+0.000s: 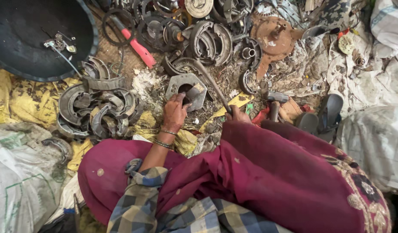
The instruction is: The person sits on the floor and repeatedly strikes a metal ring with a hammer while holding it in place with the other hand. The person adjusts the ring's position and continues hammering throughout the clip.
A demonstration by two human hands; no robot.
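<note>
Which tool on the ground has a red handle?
The tool with the red handle lying at upper left, beside the dark tray; the hammer in the right hand is bare metal.

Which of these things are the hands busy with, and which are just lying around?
In use:
left hand on a small metal piece
hexagonal metal plate underneath
right hand gripping a hammer

Lying about:
pile of curved brake shoes
red-handled tool
rusty disc
grey sandals

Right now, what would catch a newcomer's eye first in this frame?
The hands at centre: the left hand steadies a small metal piece on a hexagonal plate, while the right hand grips a long hammer angled over it. Left of them lies a heap of curved brake shoes. A red-handled tool lies above, amid scrap metal, and maroon cloth fills the foreground.
</note>
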